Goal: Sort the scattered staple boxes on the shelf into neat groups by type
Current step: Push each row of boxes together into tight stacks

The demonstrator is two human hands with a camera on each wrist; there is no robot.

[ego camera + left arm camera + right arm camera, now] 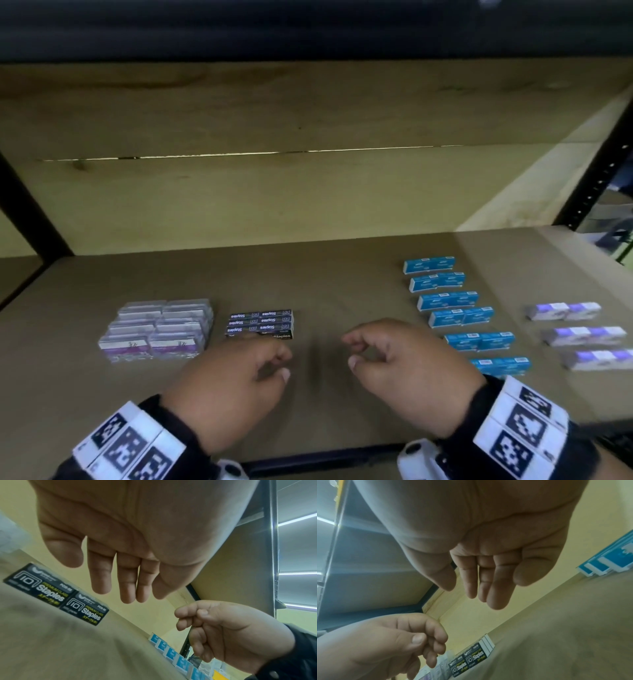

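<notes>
Four groups of staple boxes lie on the brown shelf board [325, 281]. Clear purple-labelled boxes [157, 329] sit at the left, black "Staples" boxes [261, 323] beside them. Blue boxes [459, 313] run in a column at the right, white-and-purple boxes [579, 334] furthest right. My left hand [239, 380] hovers just in front of the black boxes [56, 595], fingers loosely curled, holding nothing. My right hand [404, 373] hovers beside it at the shelf's middle, also loosely curled and empty. The black boxes [469, 660] and blue boxes [607, 561] show in the right wrist view.
A wooden back panel [308, 192] closes the shelf behind. Black metal uprights stand at the far left [30, 209] and far right [596, 174]. The shelf's dark front rail [322, 459] runs between my wrists. Bare board lies between the black and blue groups.
</notes>
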